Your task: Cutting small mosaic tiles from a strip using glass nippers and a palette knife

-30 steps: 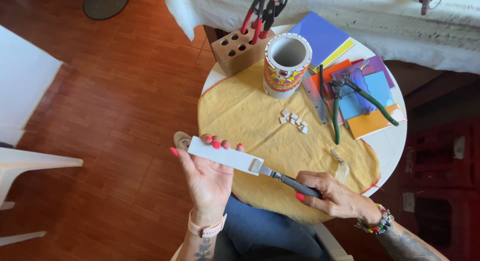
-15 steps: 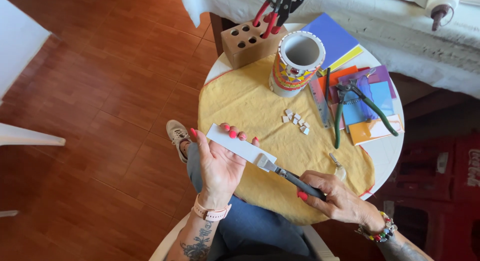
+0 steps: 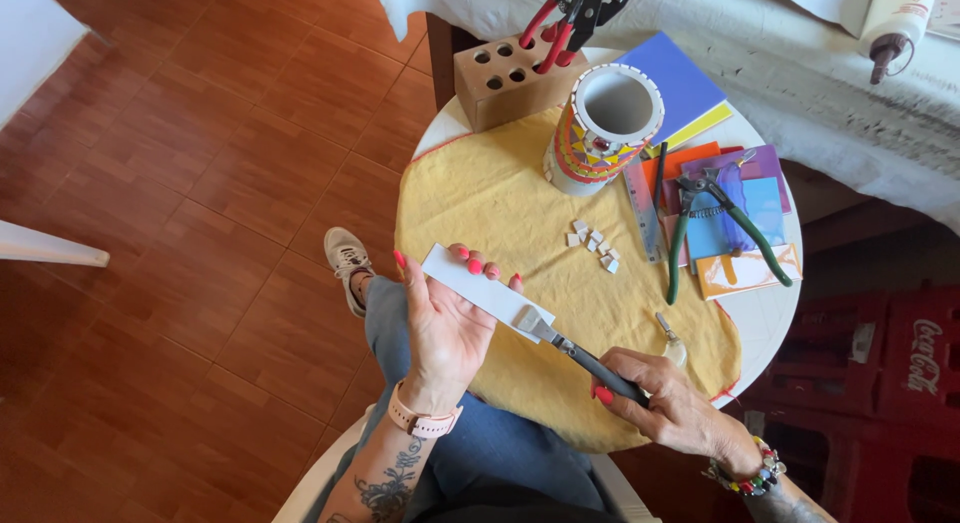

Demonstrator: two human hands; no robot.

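My left hand (image 3: 445, 328) holds a long white tile strip (image 3: 478, 288) flat across its fingers, palm up, over my lap at the table's near edge. My right hand (image 3: 665, 403) grips the dark handle of a tile cutter tool (image 3: 572, 345), whose metal head clamps the strip's right end. Beyond them several small white tile bits (image 3: 594, 245) lie on the yellow cloth (image 3: 500, 188). A mosaic-covered cylinder vase (image 3: 603, 128) stands upright further back.
Green-handled nippers (image 3: 718, 223) and a ruler (image 3: 642, 209) lie on coloured tile sheets (image 3: 745, 208) at the round table's right. A brick (image 3: 505, 81) holding red pliers stands at the back. A white-draped table (image 3: 780, 53) and red crates (image 3: 880, 373) are on the right.
The view has shifted so the table and hands sit more to the right and lower. My hands keep the same hold on strip and tool.
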